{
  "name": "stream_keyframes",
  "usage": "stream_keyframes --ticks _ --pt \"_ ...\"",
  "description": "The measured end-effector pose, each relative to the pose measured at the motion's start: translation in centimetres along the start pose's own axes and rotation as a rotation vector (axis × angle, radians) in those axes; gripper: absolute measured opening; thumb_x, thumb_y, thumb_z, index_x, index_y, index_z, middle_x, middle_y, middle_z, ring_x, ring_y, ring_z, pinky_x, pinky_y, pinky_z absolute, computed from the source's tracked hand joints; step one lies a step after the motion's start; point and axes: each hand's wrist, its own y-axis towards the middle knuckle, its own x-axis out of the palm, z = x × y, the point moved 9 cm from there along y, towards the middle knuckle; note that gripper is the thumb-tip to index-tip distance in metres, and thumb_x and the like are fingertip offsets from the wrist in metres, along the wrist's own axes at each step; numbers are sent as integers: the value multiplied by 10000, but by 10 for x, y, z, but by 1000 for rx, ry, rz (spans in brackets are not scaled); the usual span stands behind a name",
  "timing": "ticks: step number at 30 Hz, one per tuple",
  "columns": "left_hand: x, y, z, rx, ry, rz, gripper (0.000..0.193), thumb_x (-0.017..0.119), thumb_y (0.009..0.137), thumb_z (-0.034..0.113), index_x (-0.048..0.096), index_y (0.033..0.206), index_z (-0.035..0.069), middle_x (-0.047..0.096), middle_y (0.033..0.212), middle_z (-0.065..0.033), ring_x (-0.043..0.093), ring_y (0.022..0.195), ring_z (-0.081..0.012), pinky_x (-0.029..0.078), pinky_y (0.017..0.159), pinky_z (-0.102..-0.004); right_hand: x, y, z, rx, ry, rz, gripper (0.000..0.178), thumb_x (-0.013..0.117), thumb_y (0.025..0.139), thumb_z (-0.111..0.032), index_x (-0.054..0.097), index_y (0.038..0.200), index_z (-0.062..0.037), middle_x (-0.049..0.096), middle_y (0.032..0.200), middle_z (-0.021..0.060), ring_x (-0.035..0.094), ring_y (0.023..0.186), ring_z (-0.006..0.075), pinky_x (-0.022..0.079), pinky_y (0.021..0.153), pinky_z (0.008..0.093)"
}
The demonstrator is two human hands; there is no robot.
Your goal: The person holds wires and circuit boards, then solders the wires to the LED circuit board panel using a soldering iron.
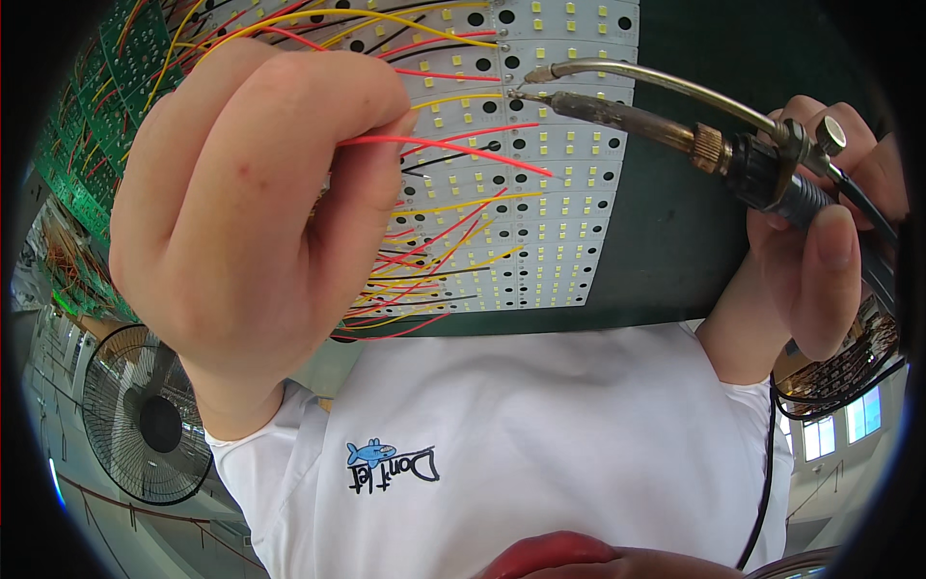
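A red wire (453,150) was pinched in the left hand (241,212), its free end over the white LED strips (569,193). The soldering iron (637,116) was gripped in the right hand (820,241); arguably, the wire end should be steadied on 1 pad before the tip was applied.

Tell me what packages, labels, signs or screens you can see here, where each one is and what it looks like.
No packages, signs or screens in view.
Shirt print: on the white shirt, low and centre-left; a small blue fish drawing beside dark hand-drawn lettering.
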Motion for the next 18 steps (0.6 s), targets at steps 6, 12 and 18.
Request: stream_keyframes --ticks 6,12,18 --pt "0 -1 -1 1 -14 15 148 761 793 -74 658 890 -31 674 802 -90 605 670 -179 489 595 -255 1 1 -1 -29 -47 -38 156 579 938 -136 464 1021 -70 494 979 109 447 862 154 422 700 248" --pt "0 0 -1 5 -16 17 157 765 788 -78 661 894 -30 676 804 -93 606 669 -179 492 596 -255 -3 -2 2 150 -199 -170 247 562 971 -206 514 1099 1 490 992 90 456 883 147 434 754 240" --pt "-1 0 1 24 -13 32 156 768 789 -74 662 895 -31 679 806 -94 612 673 -183 495 599 -257 -8 -6 2 197 -149 -67 252 570 967 -202 528 1080 20 488 995 83 455 889 144 434 771 237"
